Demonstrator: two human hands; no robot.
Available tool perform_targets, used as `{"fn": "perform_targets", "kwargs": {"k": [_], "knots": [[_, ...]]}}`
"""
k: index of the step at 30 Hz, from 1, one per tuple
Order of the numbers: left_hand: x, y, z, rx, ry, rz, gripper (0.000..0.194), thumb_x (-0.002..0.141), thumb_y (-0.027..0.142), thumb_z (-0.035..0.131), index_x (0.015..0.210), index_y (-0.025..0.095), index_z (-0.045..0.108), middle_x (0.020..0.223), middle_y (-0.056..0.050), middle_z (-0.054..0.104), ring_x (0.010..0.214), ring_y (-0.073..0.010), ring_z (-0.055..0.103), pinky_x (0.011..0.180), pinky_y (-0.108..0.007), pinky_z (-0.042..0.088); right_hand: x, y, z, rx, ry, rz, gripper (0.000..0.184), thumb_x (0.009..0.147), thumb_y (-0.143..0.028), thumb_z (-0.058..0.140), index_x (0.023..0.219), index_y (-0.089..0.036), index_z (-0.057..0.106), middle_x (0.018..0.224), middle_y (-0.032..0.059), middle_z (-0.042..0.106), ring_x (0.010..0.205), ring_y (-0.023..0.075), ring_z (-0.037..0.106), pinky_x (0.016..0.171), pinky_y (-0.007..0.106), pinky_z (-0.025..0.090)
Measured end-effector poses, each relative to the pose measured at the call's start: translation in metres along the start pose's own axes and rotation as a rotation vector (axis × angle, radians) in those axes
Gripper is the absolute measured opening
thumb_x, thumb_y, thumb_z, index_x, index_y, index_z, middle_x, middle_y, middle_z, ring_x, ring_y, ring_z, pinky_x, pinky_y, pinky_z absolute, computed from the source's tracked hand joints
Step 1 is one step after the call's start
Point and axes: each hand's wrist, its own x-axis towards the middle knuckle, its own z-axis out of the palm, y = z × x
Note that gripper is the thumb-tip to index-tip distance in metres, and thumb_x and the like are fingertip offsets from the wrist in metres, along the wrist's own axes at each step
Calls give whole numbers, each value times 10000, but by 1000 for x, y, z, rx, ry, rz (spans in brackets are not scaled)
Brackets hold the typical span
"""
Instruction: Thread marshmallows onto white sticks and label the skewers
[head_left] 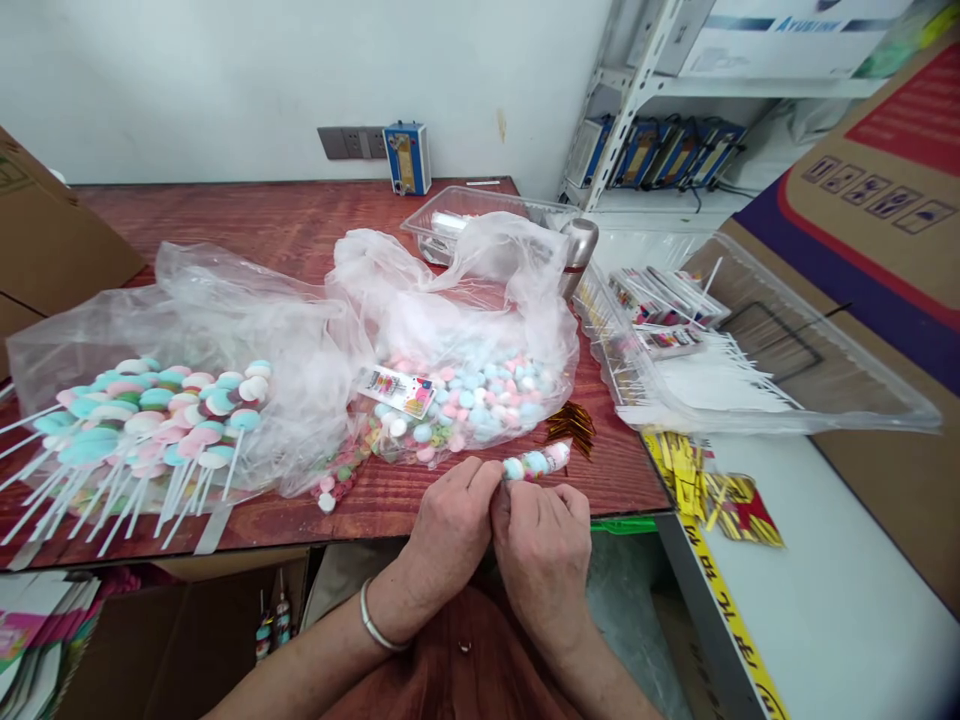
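My left hand (454,515) and my right hand (546,545) meet at the table's front edge, both with curled fingers. They pinch the lower end of a marshmallow skewer (536,462), a short row of pastel marshmallows that looks wrapped in clear film. It points up and right from my fingers, which hide its lower end. Just beyond lies a bunch of gold twist ties (571,430). Behind my hands, a clear plastic bag (457,325) holds loose pastel marshmallows (480,395), with a printed card (397,390) on top.
Left on the table (270,215), many marshmallow sticks (142,420) lie on a plastic bag. A clear tray (862,395) at right holds white sticks and printed cards. A steel flask (577,255) stands behind. Below left, an open carton (180,650) contains finished-looking skewers (282,615).
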Motion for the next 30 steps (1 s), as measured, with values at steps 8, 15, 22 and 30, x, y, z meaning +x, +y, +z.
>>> {"fn": "perform_targets", "kwargs": {"k": [8, 15, 22, 30], "knots": [[12, -2, 12, -633, 86, -400, 70, 786, 217, 675, 835, 169, 663, 777, -19, 638, 704, -140, 556, 689, -261, 443, 5, -2, 13, 265, 159, 143, 128, 967, -188, 519, 843, -198, 550, 702, 20, 641, 664, 176, 554, 760, 345, 411], [16, -3, 21, -1219, -15, -617, 303, 685, 295, 824, 764, 122, 589, 578, 69, 435, 492, -29, 304, 484, -154, 272, 15, 7, 13, 781, -47, 539, 105, 923, -311, 570, 902, -209, 576, 873, 37, 658, 777, 194, 594, 719, 312, 464], [12, -11, 12, -450, -23, -161, 153, 899, 301, 585, 956, 169, 637, 725, -11, 577, 632, -122, 512, 615, -243, 428, 15, 19, 11, 899, -173, 533, 229, 934, -345, 518, 760, -207, 571, 729, 13, 632, 689, 179, 576, 671, 290, 431], [12, -13, 11, -354, 0, -91, 237, 952, 294, 509, 1059, 173, 683, 771, -19, 641, 650, -137, 545, 652, -266, 454, 16, 14, 12, 1087, -168, 537, 204, 939, -344, 536, 788, -207, 552, 730, 8, 621, 679, 162, 565, 662, 272, 448]]}}
